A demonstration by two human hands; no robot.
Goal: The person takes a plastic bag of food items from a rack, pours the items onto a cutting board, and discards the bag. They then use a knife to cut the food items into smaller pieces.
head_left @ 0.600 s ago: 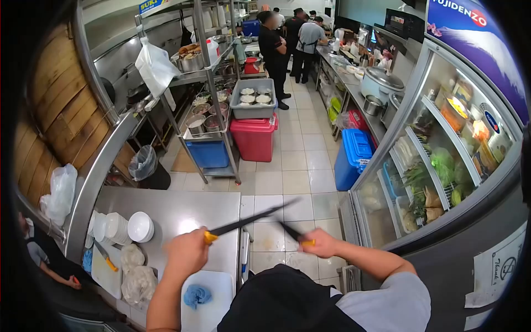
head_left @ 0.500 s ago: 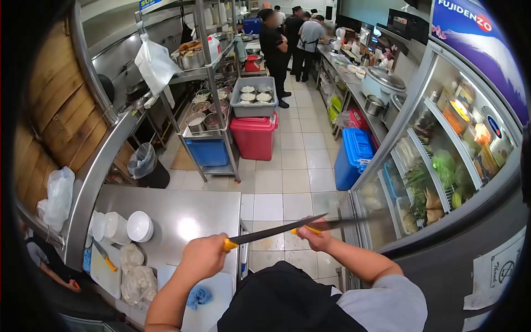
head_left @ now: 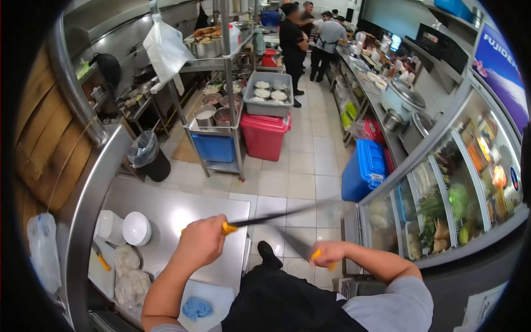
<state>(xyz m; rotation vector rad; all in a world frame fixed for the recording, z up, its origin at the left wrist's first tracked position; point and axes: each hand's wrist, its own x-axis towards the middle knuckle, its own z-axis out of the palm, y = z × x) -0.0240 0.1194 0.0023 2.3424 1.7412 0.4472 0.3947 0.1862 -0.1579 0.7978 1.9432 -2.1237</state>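
Note:
My left hand [head_left: 202, 243] is wrapped round the yellow handle of a long, slim, dark-bladed knife [head_left: 257, 219], its blade reaching to the right and smeared toward the tip. My right hand [head_left: 330, 253] grips a second yellow-handled knife [head_left: 297, 244] with a broader blade. This blade slants up and left, its tip just under the slim blade in this view. Both knives are in the air past the right edge of the steel table [head_left: 171, 207]. Below my left arm, a crumpled blue cloth [head_left: 197, 308] lies on a white cutting board [head_left: 218, 296].
Stacked white bowls [head_left: 136, 228], filled plastic bags [head_left: 131, 285] and another yellow-handled knife [head_left: 102, 258] sit at the table's left. A glass-door fridge [head_left: 442, 193] stands at right, with a blue bin [head_left: 360, 169] beyond it. Several people [head_left: 292, 44] stand far down the tiled aisle [head_left: 301, 160].
My right hand has dropped lower and its knife has swung from pointing right to pointing up-left. The left-hand knife stays extended rightward. The view has shifted, and my foot now shows.

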